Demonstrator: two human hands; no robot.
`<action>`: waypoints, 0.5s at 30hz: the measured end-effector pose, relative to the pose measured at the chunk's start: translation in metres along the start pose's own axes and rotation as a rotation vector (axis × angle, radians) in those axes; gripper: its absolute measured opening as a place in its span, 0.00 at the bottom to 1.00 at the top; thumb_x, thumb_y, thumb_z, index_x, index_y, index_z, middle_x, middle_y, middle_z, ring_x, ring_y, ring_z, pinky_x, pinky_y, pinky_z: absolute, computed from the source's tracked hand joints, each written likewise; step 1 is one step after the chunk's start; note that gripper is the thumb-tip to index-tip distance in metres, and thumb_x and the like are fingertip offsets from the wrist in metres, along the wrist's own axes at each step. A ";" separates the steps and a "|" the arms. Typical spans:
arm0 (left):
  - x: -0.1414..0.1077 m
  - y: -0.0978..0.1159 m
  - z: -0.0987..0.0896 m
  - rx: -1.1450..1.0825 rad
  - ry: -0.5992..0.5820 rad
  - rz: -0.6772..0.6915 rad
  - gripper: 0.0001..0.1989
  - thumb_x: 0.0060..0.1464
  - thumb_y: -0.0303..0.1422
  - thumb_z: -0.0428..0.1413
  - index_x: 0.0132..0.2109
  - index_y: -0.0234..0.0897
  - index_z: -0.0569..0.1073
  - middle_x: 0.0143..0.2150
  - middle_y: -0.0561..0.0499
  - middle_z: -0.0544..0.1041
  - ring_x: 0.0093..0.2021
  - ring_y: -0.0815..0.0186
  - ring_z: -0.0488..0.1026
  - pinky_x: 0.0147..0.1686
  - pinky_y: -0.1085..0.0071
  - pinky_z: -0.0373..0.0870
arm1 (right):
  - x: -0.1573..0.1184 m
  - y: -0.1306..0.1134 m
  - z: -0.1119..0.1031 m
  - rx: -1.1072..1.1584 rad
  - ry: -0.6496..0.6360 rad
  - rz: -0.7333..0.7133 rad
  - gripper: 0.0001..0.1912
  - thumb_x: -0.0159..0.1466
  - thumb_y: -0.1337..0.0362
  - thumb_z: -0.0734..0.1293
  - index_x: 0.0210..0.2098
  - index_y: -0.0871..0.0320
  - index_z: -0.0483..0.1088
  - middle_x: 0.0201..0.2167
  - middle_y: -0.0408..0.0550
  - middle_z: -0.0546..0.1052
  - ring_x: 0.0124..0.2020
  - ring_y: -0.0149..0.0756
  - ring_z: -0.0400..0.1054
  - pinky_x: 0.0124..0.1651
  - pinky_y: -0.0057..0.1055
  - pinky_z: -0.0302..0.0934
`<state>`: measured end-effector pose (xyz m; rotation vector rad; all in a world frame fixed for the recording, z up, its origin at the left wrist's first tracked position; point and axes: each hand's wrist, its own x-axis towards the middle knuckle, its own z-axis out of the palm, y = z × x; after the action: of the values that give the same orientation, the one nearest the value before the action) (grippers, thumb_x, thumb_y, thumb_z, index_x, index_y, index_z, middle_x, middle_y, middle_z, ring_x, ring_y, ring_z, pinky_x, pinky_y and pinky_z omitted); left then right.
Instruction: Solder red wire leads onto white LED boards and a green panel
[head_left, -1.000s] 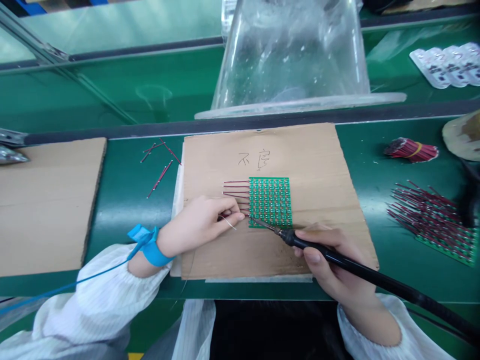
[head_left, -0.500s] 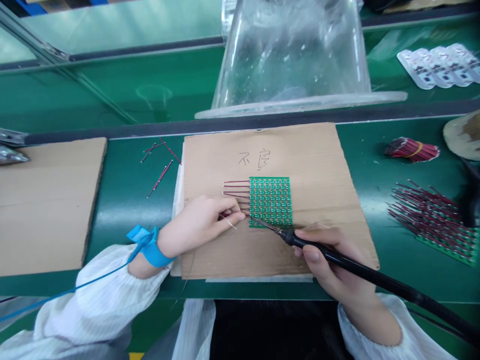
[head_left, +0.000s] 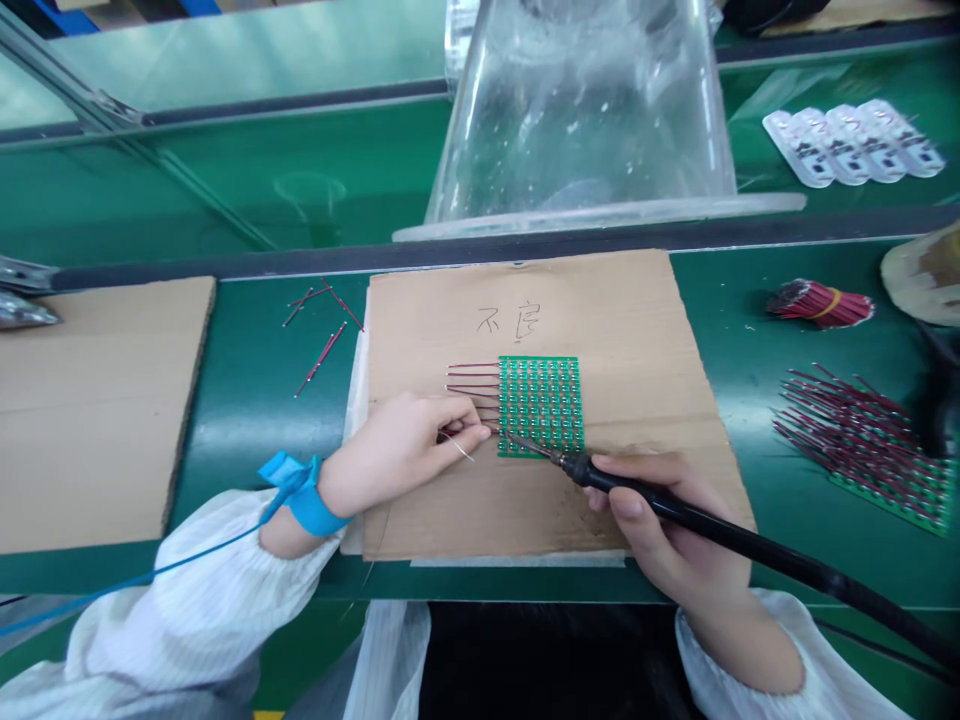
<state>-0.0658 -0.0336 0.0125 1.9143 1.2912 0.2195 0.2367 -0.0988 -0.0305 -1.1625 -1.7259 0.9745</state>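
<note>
A green circuit board (head_left: 541, 405) lies on a cardboard sheet (head_left: 435, 300), with several dark red wires (head_left: 474, 376) sticking out from its left edge. My left hand (head_left: 412, 440) is closed at the board's lower left, thumb and finger pinching a dark red wire whose end reaches the board. A thin pale strand (head_left: 461, 448), perhaps solder, also comes out of this hand. My right hand (head_left: 667, 520) grips a black soldering iron (head_left: 645, 492) like a pen. The iron's tip rests at the lower left part of the board, close to the pinched wire.
Loose wires (head_left: 322, 355) lie left of the cardboard. To the right are a banded wire bundle (head_left: 821, 303) and a second board (head_left: 922, 495) heaped with wires. A clear plastic hood (head_left: 585, 120) stands behind. Another cardboard sheet (head_left: 97, 410) lies far left.
The iron's tip and my right hand have barely shifted; my left hand keeps its pinch. The white parts at the back right have slid a little left in view.
</note>
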 end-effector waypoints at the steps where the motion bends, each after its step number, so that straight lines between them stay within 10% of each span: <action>1: 0.000 0.000 0.000 -0.001 0.005 0.001 0.15 0.71 0.38 0.56 0.34 0.38 0.73 0.27 0.57 0.74 0.28 0.70 0.67 0.32 0.70 0.56 | 0.000 0.000 0.000 0.000 -0.003 0.003 0.13 0.73 0.62 0.72 0.56 0.49 0.77 0.42 0.46 0.85 0.40 0.41 0.82 0.39 0.36 0.76; 15: 0.000 0.005 0.006 0.031 0.056 -0.059 0.16 0.70 0.38 0.56 0.33 0.37 0.74 0.26 0.58 0.73 0.27 0.71 0.66 0.31 0.70 0.54 | 0.001 -0.001 -0.001 -0.012 -0.014 0.020 0.12 0.74 0.61 0.71 0.57 0.47 0.76 0.42 0.45 0.85 0.40 0.39 0.82 0.42 0.35 0.75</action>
<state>-0.0597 -0.0376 0.0123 1.9050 1.3933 0.2258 0.2370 -0.0981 -0.0296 -1.1849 -1.7365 0.9883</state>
